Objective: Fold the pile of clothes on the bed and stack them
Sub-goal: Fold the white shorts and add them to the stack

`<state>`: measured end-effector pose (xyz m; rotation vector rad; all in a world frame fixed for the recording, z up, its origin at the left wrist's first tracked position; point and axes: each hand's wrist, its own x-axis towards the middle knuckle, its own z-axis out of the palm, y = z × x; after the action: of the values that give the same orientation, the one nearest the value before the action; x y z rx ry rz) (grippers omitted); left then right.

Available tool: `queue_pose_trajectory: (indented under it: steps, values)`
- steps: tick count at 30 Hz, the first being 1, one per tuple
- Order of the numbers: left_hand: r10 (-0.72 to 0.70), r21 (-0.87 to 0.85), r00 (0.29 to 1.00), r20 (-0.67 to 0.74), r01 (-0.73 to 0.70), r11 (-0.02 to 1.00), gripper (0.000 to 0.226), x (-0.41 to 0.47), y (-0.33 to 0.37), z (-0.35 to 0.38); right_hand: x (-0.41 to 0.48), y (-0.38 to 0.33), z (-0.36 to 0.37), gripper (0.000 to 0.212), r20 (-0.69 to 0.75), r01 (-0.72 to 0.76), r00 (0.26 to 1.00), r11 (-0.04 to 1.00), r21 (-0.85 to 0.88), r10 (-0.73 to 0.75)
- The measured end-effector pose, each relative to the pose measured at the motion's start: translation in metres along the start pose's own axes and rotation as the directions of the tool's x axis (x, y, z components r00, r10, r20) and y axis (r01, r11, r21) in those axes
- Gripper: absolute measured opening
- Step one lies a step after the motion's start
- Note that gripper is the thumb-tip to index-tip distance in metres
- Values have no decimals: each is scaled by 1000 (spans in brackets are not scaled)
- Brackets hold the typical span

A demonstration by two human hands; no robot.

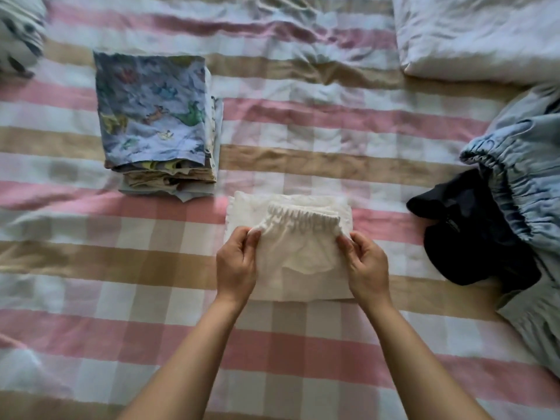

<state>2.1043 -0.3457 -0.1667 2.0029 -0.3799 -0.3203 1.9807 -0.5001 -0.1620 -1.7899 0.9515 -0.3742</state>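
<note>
Checked pink, tan & white bed [303, 131] fills the view, w/ a white pillow [478, 34] at the far right corner. I'm on the white garment [303, 268], which lies on the bed right in front of me, partly folded, its elastic waistband [303, 218] end lifted.

Left hand [236, 265] pinches the waistband's left corner, right hand [368, 268] the right corner. On both, the fingers [253, 237] are curled in close against the thumb w/ cloth nipped between, nothing else held.

To do this fold well, I reckon:
- keep both corners level;
- carry the waistband end over in one go so edges line up w/ the layer below;
- smooth flat before letting go.

An uneven pull would prob. skew it.

Folded stack [154, 116], animal-print piece on top, sits further off to the left, near but apart from the white garment; I'd judge that's where this one goes after.

Not yet folded, at the right: a dark garment [472, 231] lying against a light blue garment [521, 177] w/ a gathered waist.
</note>
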Motion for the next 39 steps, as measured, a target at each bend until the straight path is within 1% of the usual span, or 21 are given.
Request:
queue_pose_trajectory:
  steps: [2, 4, 7, 9, 10, 11, 12, 13, 14, 15, 17, 18, 19, 22, 23, 24, 28, 32, 34, 36, 39]
  values:
    - [-12, 56, 1000, -27, 13, 998, 26, 23, -6, 9, 21, 3, 12, 33, -52, -16, 999, 997, -79, 12]
    - [-52, 102, 998, -42, 56, 993, 26, 40, -18, 18, 37, 11, 25, 29, -87, -55, 995, 984, -171, 40]
    - [-131, 216, 991, -22, 133, 967, 26, 45, -33, 26, 45, 25, 38, 26, -125, -174, 982, 936, -306, 142]
    - [-125, 322, 992, -24, 126, 938, 23, 43, -38, 26, 46, 31, 43, 21, -190, -190, 974, 895, -405, 121]
    - [-95, 389, 994, -52, 108, 915, 22, 40, -39, 25, 44, 32, 44, 23, -237, -200, 966, 878, -434, 103]
    - [-84, 448, 991, -106, 123, 885, 30, 37, -40, 24, 42, 31, 44, 33, -298, -232, 949, 870, -434, 104]
    - [-92, 464, 979, -183, 168, 870, 42, 32, -40, 21, 39, 30, 42, 44, -355, -271, 927, 873, -405, 123]
    - [-138, 422, 958, -251, 237, 875, 53, 28, -38, 18, 37, 29, 40, 53, -383, -306, 910, 878, -368, 157]
    - [-213, 329, 939, -270, 298, 896, 60, 24, -37, 15, 33, 30, 38, 57, -376, -332, 906, 880, -339, 197]
    - [-292, 214, 925, -243, 345, 914, 63, 20, -35, 12, 29, 30, 37, 58, -345, -345, 910, 883, -319, 231]
    - [-412, 22, 900, -144, 419, 908, 59, 13, -35, 9, 23, 30, 36, 51, -270, -355, 919, 898, -258, 286]
    - [-449, -27, 887, -106, 449, 893, 53, 12, -34, 8, 22, 28, 36, 46, -241, -359, 921, 906, -226, 305]
    - [-468, -36, 880, -78, 467, 884, 46, 13, -33, 9, 21, 27, 37, 41, -221, -355, 925, 910, -214, 309]
    - [-454, -11, 891, -7, 454, 891, 14, 18, -29, 11, 23, 23, 37, 29, -196, -328, 938, 915, -233, 287]
    - [-446, -24, 895, 13, 446, 895, 7, 20, -27, 11, 24, 21, 36, 27, -192, -318, 941, 921, -226, 278]
    - [-434, -38, 901, 25, 435, 900, 5, 22, -25, 10, 25, 17, 34, 24, -187, -299, 947, 930, -214, 261]
    - [-355, -90, 934, 34, 357, 930, 8, 27, -13, -7, 24, -9, 26, 17, -157, -176, 976, 973, -150, 153]
    - [-292, -182, 956, 17, 290, 940, 13, 33, 12, -37, 26, -49, 29, 18, -161, -71, 985, 996, -62, 61]
    - [-243, -211, 969, -36, 231, 950, 16, 46, 27, -62, 34, -78, 37, 21, -158, -3, 987, 1000, -1, 3]
    - [-181, -182, 979, -98, 161, 970, 18, 68, 42, -91, 47, -108, 52, 22, -146, 47, 989, 997, 61, -38]
    - [-106, -145, 982, -156, 83, 986, 19, 109, 52, -134, 76, -146, 82, 22, -105, 113, 989, 986, 119, -101]
